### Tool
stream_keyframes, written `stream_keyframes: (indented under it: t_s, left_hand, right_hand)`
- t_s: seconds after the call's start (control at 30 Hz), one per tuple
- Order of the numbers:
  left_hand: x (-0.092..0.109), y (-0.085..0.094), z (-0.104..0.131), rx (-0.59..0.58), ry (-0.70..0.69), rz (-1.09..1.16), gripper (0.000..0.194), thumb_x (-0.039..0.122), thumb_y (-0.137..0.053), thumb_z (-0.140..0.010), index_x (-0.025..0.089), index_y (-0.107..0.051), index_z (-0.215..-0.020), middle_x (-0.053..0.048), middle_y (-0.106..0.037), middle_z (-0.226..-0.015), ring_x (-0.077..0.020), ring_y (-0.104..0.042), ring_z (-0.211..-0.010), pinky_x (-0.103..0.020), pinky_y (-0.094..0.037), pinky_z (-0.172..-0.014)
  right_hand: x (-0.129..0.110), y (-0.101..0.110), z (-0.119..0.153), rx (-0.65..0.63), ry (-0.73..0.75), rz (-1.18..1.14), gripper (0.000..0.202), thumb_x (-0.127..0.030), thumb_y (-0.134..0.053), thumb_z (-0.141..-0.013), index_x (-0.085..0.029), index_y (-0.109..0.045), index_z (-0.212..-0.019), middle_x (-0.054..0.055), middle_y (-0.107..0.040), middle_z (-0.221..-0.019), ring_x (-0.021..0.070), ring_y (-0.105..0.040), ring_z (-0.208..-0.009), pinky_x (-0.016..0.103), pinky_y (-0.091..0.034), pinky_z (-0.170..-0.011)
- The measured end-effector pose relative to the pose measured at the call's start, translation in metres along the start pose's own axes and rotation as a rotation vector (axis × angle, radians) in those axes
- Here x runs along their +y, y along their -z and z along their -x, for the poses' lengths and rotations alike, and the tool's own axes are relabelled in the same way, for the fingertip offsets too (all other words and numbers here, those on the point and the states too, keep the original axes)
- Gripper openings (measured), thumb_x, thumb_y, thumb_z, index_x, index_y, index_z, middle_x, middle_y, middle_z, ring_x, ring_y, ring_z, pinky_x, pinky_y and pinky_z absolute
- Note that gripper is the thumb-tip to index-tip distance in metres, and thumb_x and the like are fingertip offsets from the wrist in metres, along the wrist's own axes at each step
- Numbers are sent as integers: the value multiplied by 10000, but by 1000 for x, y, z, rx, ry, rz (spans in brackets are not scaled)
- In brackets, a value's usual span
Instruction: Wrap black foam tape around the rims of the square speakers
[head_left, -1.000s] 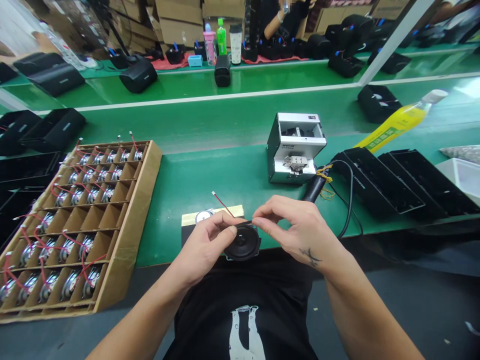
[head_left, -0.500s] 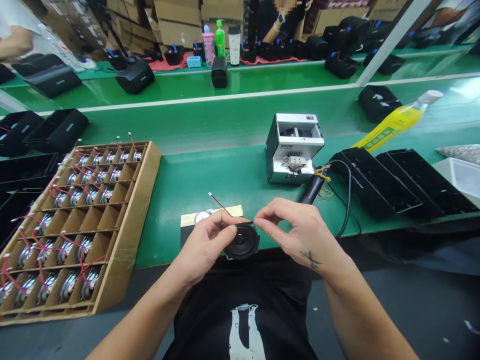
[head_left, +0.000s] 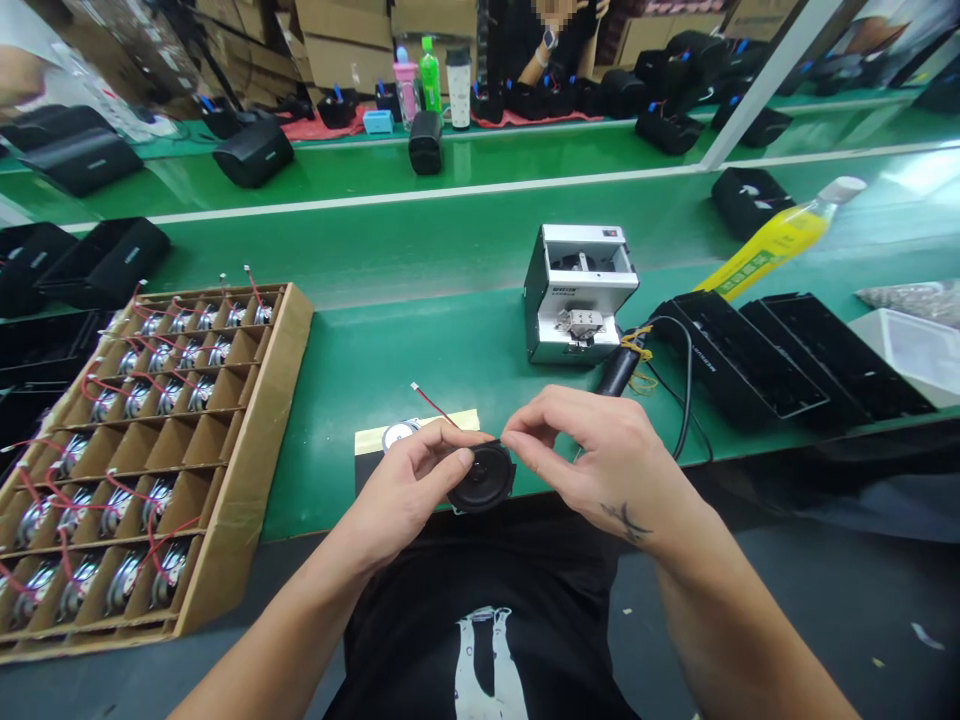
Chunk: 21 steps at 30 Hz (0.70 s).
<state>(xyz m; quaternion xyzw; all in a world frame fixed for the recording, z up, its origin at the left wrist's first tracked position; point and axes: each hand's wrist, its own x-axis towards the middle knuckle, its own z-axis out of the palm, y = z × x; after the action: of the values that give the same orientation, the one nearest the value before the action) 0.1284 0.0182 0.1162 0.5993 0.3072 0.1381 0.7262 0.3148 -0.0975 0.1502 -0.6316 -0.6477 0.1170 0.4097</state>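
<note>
Near the bench's front edge, my left hand (head_left: 416,490) grips a round black speaker driver (head_left: 481,482), cone facing up, with the thumb on its rim. My right hand (head_left: 589,445) is pinched closed at the driver's upper right edge; whatever lies between its fingertips is too small to make out. A thin red wire with a white plug (head_left: 429,400) sticks up behind my left fingers. Under and behind that hand lies a dark flat piece with a pale yellow strip (head_left: 367,441). Another silver-backed driver (head_left: 399,433) is on it, partly hidden.
On the left stands a divided cardboard box (head_left: 259,440) holding several wired drivers. Beyond my right hand are a silver machine (head_left: 581,290), a black-handled tool (head_left: 616,372) with a cable, black housings (head_left: 750,355) and a yellow bottle (head_left: 772,250). A co-worker (head_left: 559,45) sits across the bench.
The view has shifted slightly, so the surroundings appear a little further left. Both hands keep nearly the same hold at the driver's rim.
</note>
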Motion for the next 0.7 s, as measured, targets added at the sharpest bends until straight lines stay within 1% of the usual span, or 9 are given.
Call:
stream_keyframes:
  t_s: [0.07,0.2,0.3,0.43,0.53,0.7]
  left_hand:
    - [0,0,0,11,10,4,319,446,-751,-862,200,-734,-1065,-46,-696,-975,-134,-617,-784,-212,-489,-634]
    - [0,0,1,29,25,25,344,457,-785,-822,188,-744,-1033,-67,-708,-982,-165,-642,-812,-248,-522,-669]
    - [-2,0,1,24,39,50,318,445,-778,-836,194,-738,-1028,-64,-706,-1000,-156,-637,-813,-226,-515,-642]
    - [-7,-1,0,17,55,102,272,417,-766,-860,194,-712,-1007,-64,-701,-1064,-144,-631,-840,-186,-502,-610]
    - [-9,-4,-2,33,43,138,238,395,-765,-864,188,-692,-957,-63,-712,-1108,-132,-634,-847,-186,-507,-636]
    - [-10,-9,-4,57,3,151,213,363,-774,-853,178,-682,-900,-55,-739,-1077,-135,-649,-880,-203,-503,-713]
  right_hand:
    - [1,0,-1,6,-4,2,128,-169,-657,-982,-157,-664,-855,-40,-611,-794,66,-557,-715,202,-420,-697]
    - [10,-7,1,51,-39,-4,118,-146,-669,-967,-162,-675,-850,-44,-624,-786,66,-559,-696,202,-423,-684]
    - [17,-12,4,71,-61,-21,106,-138,-684,-956,-169,-686,-855,-46,-640,-793,71,-567,-690,209,-427,-677]
    - [20,-17,7,87,-84,-59,105,-154,-691,-959,-177,-689,-856,-42,-651,-802,83,-576,-695,219,-437,-678]
    - [21,-19,9,94,-93,-72,97,-164,-691,-964,-178,-691,-869,-32,-660,-819,94,-588,-712,228,-450,-707]
    - [21,-23,11,113,-89,-98,83,-164,-689,-967,-175,-690,-885,-26,-671,-852,97,-607,-752,219,-463,-738]
